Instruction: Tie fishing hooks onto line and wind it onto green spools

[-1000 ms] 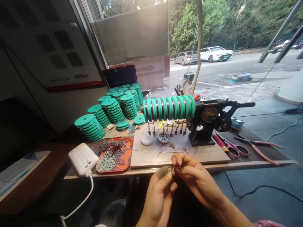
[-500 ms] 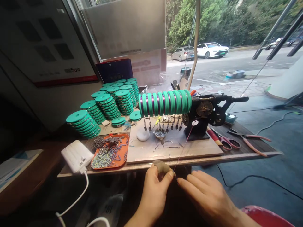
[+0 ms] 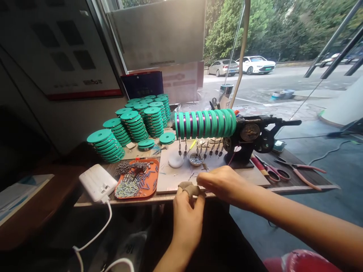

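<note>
So the small grey-brown pad (image 3: 187,186) sits right at the front edge of the counter (image 3: 127,201), a bit in front of the pale board (image 3: 176,177) that's lying there. The left hand (image 3: 185,211) comes up from below and has the pad gripped between thumb and fingers. The right hand (image 3: 219,181) reaches in from the right, knuckles up, fingers curled down with the tips touching the pad. Honestly can't tell if it's pinching anything or just resting there.

Just behind the hands on the board there's a little bowl (image 3: 195,159) with small bits in it and a white round lump (image 3: 176,161) next to it. Above those is a row of green spools (image 3: 204,124) with purple line on them, mounted sideways on a black hand-crank winder (image 3: 251,136), with little weights dangling underneath.

Left of the board is an orange tray (image 3: 141,185) full of small tubes, and just beside that a white power bank (image 3: 98,182) with its cable dropping off the counter edge. Further back on the left are leaning stacks of green spools (image 3: 133,124).

Over on the right past the winder: pink-handled scissors (image 3: 273,173) and pliers (image 3: 302,170) lying flat on the counter, well apart from the hands.
</note>
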The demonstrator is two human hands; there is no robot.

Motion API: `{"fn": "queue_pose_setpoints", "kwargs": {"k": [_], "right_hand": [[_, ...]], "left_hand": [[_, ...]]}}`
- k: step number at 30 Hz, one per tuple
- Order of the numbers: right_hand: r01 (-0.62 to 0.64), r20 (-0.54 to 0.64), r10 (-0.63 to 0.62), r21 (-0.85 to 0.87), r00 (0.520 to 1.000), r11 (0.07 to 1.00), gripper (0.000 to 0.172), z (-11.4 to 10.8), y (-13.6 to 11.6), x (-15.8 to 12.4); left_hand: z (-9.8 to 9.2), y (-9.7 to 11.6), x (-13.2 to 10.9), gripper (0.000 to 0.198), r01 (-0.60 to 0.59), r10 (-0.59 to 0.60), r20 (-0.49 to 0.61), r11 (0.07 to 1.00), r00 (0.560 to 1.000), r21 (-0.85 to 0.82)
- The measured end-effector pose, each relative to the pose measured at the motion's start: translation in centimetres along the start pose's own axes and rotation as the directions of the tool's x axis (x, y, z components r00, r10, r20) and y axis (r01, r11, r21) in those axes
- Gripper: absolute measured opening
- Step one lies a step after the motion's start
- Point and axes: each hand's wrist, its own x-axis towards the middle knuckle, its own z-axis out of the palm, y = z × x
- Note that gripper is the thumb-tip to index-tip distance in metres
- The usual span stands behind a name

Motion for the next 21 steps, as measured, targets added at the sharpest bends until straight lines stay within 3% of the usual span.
{"fn": "queue_pose_setpoints", "kwargs": {"k": [3, 6, 8, 10, 11, 13, 15, 16, 18, 19, 21], "right_hand": [[-0.090, -0.011, 0.091, 0.034, 0.996, 0.995, 0.014, -0.4, -0.2, 0.5], [-0.142, 0.002, 0.142, 0.085, 0.990, 0.986, 0.012, -0.9, -0.1, 1.6], [-0.159, 0.024, 0.158, 0.119, 0.987, 0.980, 0.010, -1.3, 0.0, 2.3], [-0.168, 0.036, 0.165, 0.148, 0.986, 0.975, 0.009, -1.5, 0.1, 2.6], [-0.171, 0.035, 0.167, 0.160, 0.985, 0.972, 0.009, -1.6, 0.0, 2.4], [-0.163, 0.005, 0.165, 0.176, 0.986, 0.971, 0.009, -1.7, -0.3, 1.3], [-0.155, -0.128, 0.189, 0.236, 0.974, 0.959, 0.014, -1.4, -0.9, -0.7], [-0.176, -0.220, 0.245, 0.293, 0.944, 0.940, 0.016, -1.1, -1.3, -2.0], [-0.283, -0.307, 0.466, 0.487, 0.830, 0.826, 0.016, 0.2, -2.0, -4.3], [-0.341, -0.246, 0.580, 0.609, 0.777, 0.716, 0.015, 1.2, -2.3, -5.3], [-0.409, 0.040, 0.674, 0.821, 0.738, 0.399, 0.017, 3.3, -3.0, -6.4]], "left_hand": [[0.3, -0.4, -0.4, 0.015, -0.239, 0.268, -0.096, 0.941, 0.959, 0.238], [0.1, -0.9, -0.5, 0.028, -0.528, 0.592, -0.013, 0.728, 0.806, 0.437], [-0.4, -0.9, -0.3, 0.034, -0.638, 0.668, 0.108, 0.632, 0.736, 0.440], [-0.9, -0.6, 0.0, 0.033, -0.669, 0.648, 0.197, 0.650, 0.736, 0.360], [-1.1, -0.3, 0.1, 0.030, -0.650, 0.614, 0.216, 0.695, 0.759, 0.307], [-1.2, 0.1, 0.1, 0.020, -0.507, 0.471, 0.205, 0.842, 0.858, 0.184], [-0.9, 0.2, -0.1, 0.011, -0.207, 0.204, 0.171, 0.978, 0.964, 0.000], [-0.7, 0.2, -0.3, 0.009, -0.029, 0.047, 0.173, 0.994, 0.984, -0.105], [-0.1, 0.0, -0.5, 0.008, 0.257, -0.193, 0.230, 0.920, 0.954, -0.294], [0.2, -0.1, -0.6, 0.009, 0.339, -0.253, 0.264, 0.869, 0.931, -0.361], [0.7, -0.2, -0.6, 0.012, 0.407, -0.288, 0.313, 0.802, 0.905, -0.438]]}}
